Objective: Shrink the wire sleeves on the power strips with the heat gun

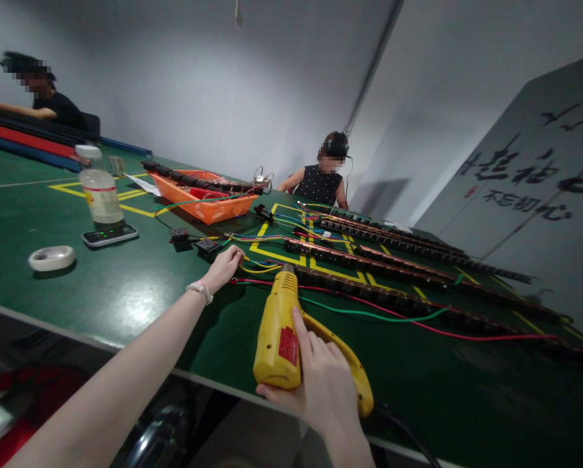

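Note:
My right hand (323, 374) is wrapped round a yellow heat gun (277, 325), its nozzle directed away from me at the near end of a long dark strip (349, 284). Thin coloured wires (262, 265), yellow, blue and green, run from that end towards my left hand (225, 263). The fingers of my left hand are pinched together on these wires. Just beyond it lies a black connector (208, 246). A red wire (369, 302) and a green wire (379, 315) stretch along the table to the right of the nozzle.
An orange basket (213, 211) holding strips stands at the back. To the left are a bottle (99, 188), a phone (110, 235) and a white oval object (52, 259). More long strips (398, 260) lie to the right. Two people sit beyond the green table (140, 279).

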`<state>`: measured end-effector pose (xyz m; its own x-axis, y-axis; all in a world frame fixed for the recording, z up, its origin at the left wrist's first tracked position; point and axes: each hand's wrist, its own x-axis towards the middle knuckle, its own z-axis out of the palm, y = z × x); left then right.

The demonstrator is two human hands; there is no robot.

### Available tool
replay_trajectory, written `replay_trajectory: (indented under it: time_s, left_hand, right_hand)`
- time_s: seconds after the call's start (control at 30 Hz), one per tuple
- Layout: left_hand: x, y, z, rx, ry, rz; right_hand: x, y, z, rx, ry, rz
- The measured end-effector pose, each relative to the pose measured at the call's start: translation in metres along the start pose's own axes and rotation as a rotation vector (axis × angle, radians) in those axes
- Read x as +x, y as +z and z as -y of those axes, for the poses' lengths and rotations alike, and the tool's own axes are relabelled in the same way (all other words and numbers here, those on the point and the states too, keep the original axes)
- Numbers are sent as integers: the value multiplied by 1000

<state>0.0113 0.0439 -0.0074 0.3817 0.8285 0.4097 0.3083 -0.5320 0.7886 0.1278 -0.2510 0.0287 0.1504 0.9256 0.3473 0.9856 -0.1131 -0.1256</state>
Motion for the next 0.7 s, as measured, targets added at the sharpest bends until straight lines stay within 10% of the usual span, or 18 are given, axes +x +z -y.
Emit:
replay_trajectory:
  time_s: [0.4, 0.7]
  left_hand:
    - [-12, -4, -24, 358, -54, 171]
    - [-4, 1, -10, 461, 41, 61]
  right_hand:
    - [-7, 3, -9, -7, -52, -112]
    - [-8, 2, -13, -1, -57, -104]
